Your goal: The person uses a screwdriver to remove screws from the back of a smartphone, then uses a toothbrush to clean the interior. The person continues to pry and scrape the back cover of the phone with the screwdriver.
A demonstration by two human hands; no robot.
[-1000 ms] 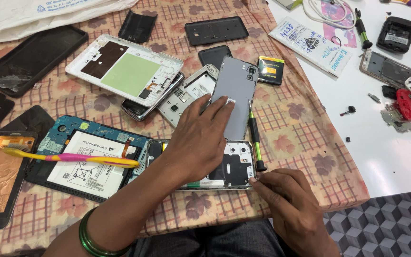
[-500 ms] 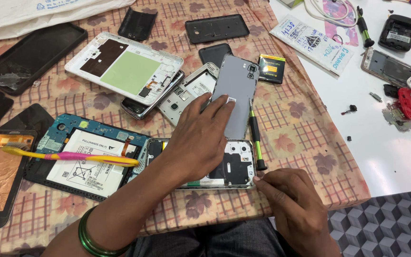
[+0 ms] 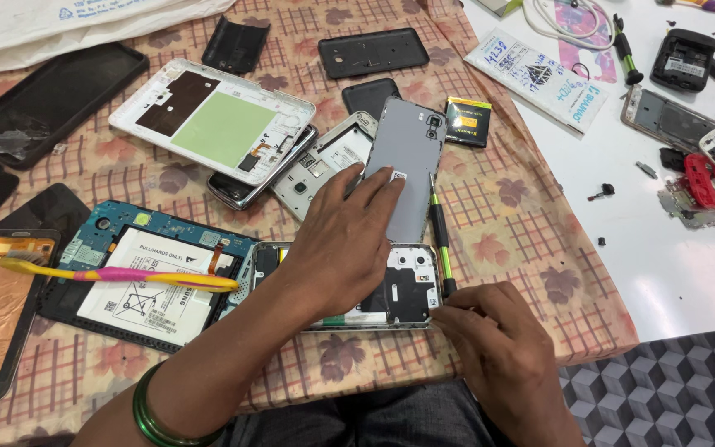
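On the crowded cloth (image 3: 531, 223), left hand (image 3: 349, 248) pins the opened phone (image 3: 399, 290).

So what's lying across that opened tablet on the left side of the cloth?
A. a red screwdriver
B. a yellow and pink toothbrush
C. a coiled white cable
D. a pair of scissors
B: a yellow and pink toothbrush lies flat across the opened tablet, left of the left hand, which presses on the opened phone.
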